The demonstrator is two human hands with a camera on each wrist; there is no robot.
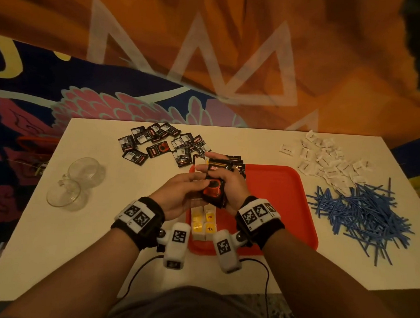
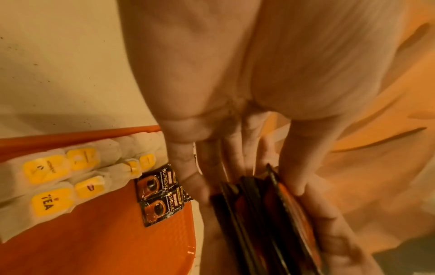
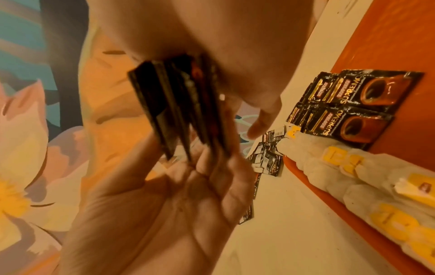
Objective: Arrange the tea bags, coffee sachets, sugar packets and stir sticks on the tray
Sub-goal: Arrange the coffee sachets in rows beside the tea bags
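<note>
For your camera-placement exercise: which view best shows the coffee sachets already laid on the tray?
The right wrist view: the laid coffee sachets lie in overlapping rows with labels readable. The left wrist view shows only two of them, and in the head view the hands hide most.

Coffee sachets read "KOPIKO SUPREMO"; tea bag tag reads "TEA".

White table: red tray at centre; coffee sachets at 11; sugar packets at 1; stir sticks at 3; glass cups at 9.
</note>
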